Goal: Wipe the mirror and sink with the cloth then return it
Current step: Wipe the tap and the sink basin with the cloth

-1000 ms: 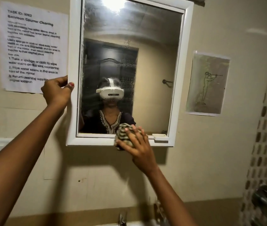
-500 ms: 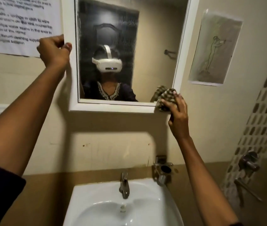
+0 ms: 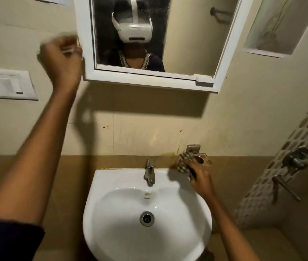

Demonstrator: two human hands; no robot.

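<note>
Now the right hand (image 3: 199, 175) grips the cloth (image 3: 183, 163) at the sink's (image 3: 100, 202) far right corner. Blurred, the left hand (image 3: 61, 60) is curled shut, empty, beside the mirror (image 3: 85, 44).

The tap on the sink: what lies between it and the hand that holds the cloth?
In the head view, only bare white sink rim lies between the tap and the right hand with the cloth.

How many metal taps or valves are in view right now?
2: chrome basin tap on the white ceramic sink's back rim; metal wall valve on the tiled right wall. More may be off-frame.
</note>
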